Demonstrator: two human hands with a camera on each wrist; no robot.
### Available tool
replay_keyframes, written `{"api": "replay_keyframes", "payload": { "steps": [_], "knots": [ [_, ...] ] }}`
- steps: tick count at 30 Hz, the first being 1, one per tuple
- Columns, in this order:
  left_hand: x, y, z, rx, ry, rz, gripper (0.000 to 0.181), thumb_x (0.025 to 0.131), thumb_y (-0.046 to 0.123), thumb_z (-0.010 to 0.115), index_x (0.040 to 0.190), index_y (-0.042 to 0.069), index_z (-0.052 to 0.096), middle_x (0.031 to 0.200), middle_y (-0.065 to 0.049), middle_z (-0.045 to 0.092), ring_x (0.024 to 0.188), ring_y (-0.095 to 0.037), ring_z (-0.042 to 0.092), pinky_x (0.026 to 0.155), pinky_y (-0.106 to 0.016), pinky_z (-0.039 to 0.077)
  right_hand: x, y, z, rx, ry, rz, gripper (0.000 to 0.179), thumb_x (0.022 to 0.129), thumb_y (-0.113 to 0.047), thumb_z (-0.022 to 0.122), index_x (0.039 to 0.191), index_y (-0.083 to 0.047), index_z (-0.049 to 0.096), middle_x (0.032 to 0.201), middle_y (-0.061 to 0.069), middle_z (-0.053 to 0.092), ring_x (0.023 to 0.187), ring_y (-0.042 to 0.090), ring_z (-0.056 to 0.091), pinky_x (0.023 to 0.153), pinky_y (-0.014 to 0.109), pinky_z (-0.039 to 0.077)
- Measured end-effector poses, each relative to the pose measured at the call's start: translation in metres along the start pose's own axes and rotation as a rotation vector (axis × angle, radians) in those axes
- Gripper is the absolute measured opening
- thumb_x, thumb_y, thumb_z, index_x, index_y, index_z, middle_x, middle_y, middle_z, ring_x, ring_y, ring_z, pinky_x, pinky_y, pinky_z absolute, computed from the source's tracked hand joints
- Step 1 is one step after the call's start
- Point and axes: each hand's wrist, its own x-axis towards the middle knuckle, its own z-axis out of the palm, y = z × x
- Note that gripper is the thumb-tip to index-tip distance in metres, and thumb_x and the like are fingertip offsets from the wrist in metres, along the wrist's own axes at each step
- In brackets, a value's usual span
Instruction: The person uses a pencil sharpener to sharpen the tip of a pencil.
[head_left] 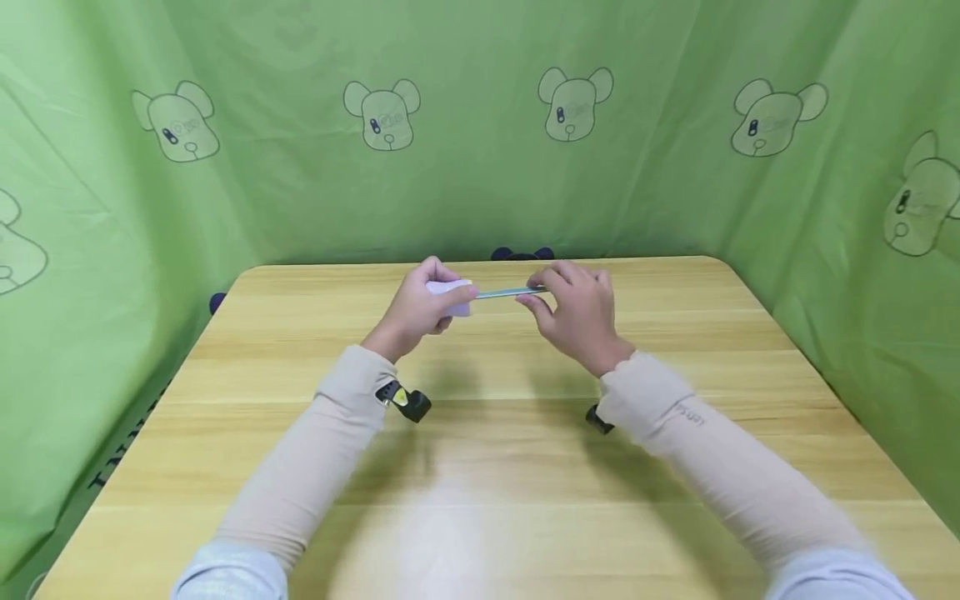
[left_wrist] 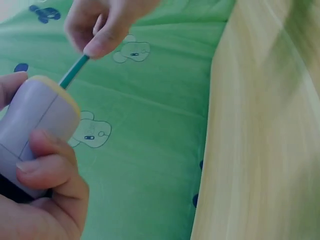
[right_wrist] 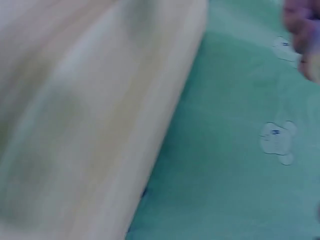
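Above the far half of the table, my left hand grips a lavender pencil sharpener with a yellow-rimmed end. Its fingers and thumb wrap round the body in the left wrist view. A thin green pencil runs from that yellow end to my right hand, which pinches it between thumb and fingers. The pencil lies almost level in the head view, and its tip is hidden at the sharpener. In the right wrist view, only a blurred part of the left hand shows at the top right corner.
A wooden table lies beneath both hands. Green curtains printed with bear heads surround its back and sides. Each wrist wears a small black camera, such as the left one.
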Motion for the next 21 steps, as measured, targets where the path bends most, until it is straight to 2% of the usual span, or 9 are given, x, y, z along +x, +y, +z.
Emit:
{"api": "replay_keyframes", "payload": {
  "steps": [2,5,8,12,15,17,19,20,21],
  "knots": [
    [0.0,0.003,-0.002,-0.053,-0.035,-0.045,0.029,0.089,0.018,0.069,0.101,0.004,0.048,0.091,-0.017,0.058,0.056,-0.016,0.046,0.045,-0.022,0.034,-0.007,0.001,0.01,-0.059,0.204,-0.109,0.025,0.084,-0.029,0.075,0.085,-0.006,0.067,0.083,0.011,0.065,0.074,0.03,0.06,0.069,0.051,0.035],
    [0.001,0.004,-0.004,-0.118,-0.06,-0.113,0.025,0.09,0.017,0.067,0.1,0.005,0.049,0.085,-0.014,0.056,0.051,-0.014,0.044,0.043,-0.021,0.031,-0.013,0.001,0.024,-0.11,0.405,-0.2,0.029,0.088,-0.036,0.07,0.083,-0.007,0.065,0.08,0.011,0.064,0.071,0.031,0.058,0.071,0.05,0.032],
    [0.002,0.004,-0.006,-0.165,-0.057,-0.162,0.02,0.09,0.015,0.066,0.097,0.005,0.05,0.083,-0.013,0.055,0.049,-0.012,0.043,0.04,-0.02,0.028,-0.017,-0.001,0.036,-0.137,0.503,-0.227,0.034,0.09,-0.041,0.068,0.081,-0.008,0.065,0.079,0.01,0.063,0.067,0.03,0.057,0.071,0.048,0.029],
    [0.004,0.002,-0.006,-0.185,-0.042,-0.188,0.019,0.09,0.013,0.067,0.093,0.005,0.05,0.087,-0.014,0.053,0.048,-0.011,0.042,0.039,-0.018,0.027,-0.021,-0.001,0.049,-0.155,0.565,-0.198,0.036,0.088,-0.039,0.07,0.073,-0.007,0.063,0.074,0.009,0.063,0.062,0.028,0.056,0.067,0.047,0.03],
    [0.004,-0.001,-0.004,-0.164,-0.025,-0.18,0.02,0.088,0.011,0.068,0.092,0.005,0.05,0.088,-0.015,0.053,0.05,-0.012,0.042,0.04,-0.019,0.027,-0.024,0.001,0.053,-0.188,0.561,-0.185,0.04,0.09,-0.038,0.067,0.066,-0.007,0.063,0.069,0.007,0.063,0.055,0.025,0.057,0.057,0.044,0.033],
    [0.004,-0.004,-0.002,-0.126,-0.014,-0.153,0.022,0.087,0.011,0.07,0.092,0.005,0.05,0.089,-0.015,0.054,0.054,-0.013,0.044,0.042,-0.02,0.029,-0.025,0.001,0.052,-0.211,0.511,-0.179,0.043,0.093,-0.04,0.063,0.064,-0.008,0.062,0.066,0.005,0.062,0.049,0.023,0.055,0.048,0.039,0.033],
    [0.003,-0.006,0.0,-0.076,-0.006,-0.11,0.024,0.085,0.01,0.072,0.093,0.004,0.049,0.091,-0.016,0.055,0.058,-0.015,0.047,0.043,-0.02,0.032,-0.026,0.002,0.047,-0.175,0.383,-0.148,0.043,0.093,-0.041,0.061,0.064,-0.009,0.061,0.061,0.003,0.06,0.042,0.02,0.05,0.04,0.035,0.03],
    [0.003,-0.008,0.0,-0.048,-0.004,-0.086,0.025,0.085,0.009,0.072,0.093,0.003,0.049,0.092,-0.016,0.056,0.061,-0.016,0.049,0.045,-0.021,0.033,-0.025,0.002,0.043,-0.123,0.277,-0.112,0.042,0.092,-0.04,0.062,0.064,-0.01,0.06,0.059,0.001,0.058,0.041,0.018,0.048,0.037,0.033,0.028],
    [0.002,-0.009,0.0,-0.009,-0.003,-0.06,0.026,0.084,0.01,0.073,0.093,0.003,0.05,0.094,-0.016,0.056,0.064,-0.017,0.05,0.046,-0.022,0.035,-0.022,0.001,0.037,-0.049,0.136,-0.052,0.04,0.092,-0.04,0.063,0.064,-0.013,0.058,0.057,-0.001,0.057,0.04,0.016,0.045,0.037,0.032,0.028]
  ]
}}
